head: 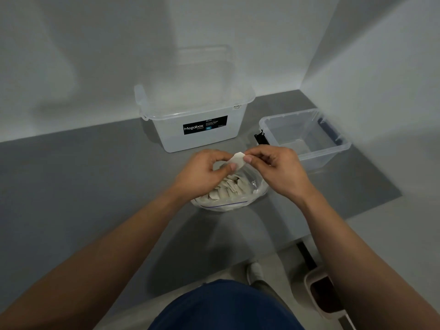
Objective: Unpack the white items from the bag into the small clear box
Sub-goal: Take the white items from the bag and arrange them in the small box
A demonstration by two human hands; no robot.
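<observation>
A large translucent plastic storage box with a black label (166, 129) stands on the grey counter (71, 175). Before it, the left hand (202, 173) and right hand (279, 171) each pinch one small flat white piece (238, 159) above the clear plastic zip bag (258, 190) of white pieces; the small clear plastic box (320, 159) sits just right of them

I see a counter (83, 186) set into a wall corner. Toward its back stands a Megabox storage box (197, 115). To its right, by the side wall, sits a smaller box (333, 148). In front of both lies a zip bag (253, 184) with flat pieces (228, 189) inside. Just above the bag, the person's left hand (200, 172) and right hand (278, 167) pinch a single piece (238, 159) between them.
</observation>
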